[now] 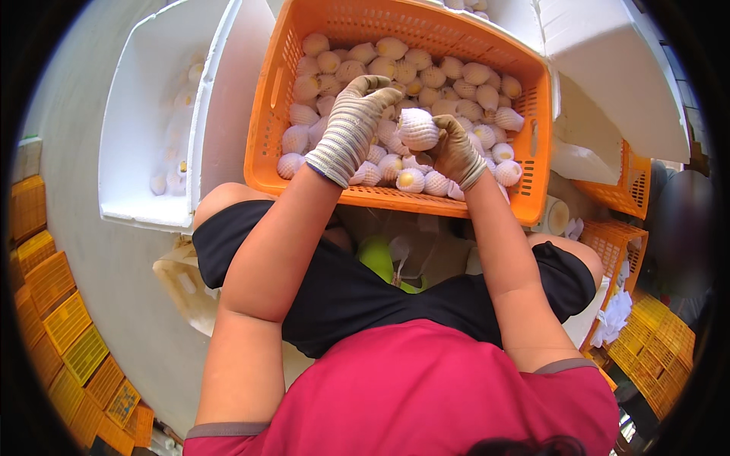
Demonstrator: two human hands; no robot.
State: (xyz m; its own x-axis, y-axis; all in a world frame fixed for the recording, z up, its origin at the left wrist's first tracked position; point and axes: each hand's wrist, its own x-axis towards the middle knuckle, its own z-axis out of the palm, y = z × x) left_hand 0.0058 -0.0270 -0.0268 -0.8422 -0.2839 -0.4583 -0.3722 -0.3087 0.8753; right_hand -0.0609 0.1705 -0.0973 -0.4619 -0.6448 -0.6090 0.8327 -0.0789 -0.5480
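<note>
My right hand (456,154), in a worn beige glove, grips a rounded fruit in a white foam net (417,129) above the crate's middle; its exact kind is hidden by the net. My left hand (356,121), in a striped knit glove, is raised just left of that fruit, apart from it. Its fingers are loosely bent and nothing shows between them. Below both hands, an orange plastic crate (262,152) holds many foam-netted fruits (411,180), some with yellow skin showing at the net's end.
Left of the crate stands a white foam box (144,211) with some netted fruits (176,163) inside. Another white foam box (608,53) is at the upper right. Orange crates (608,243) stand at my right, and stacked yellow-orange crates (68,327) line the far left.
</note>
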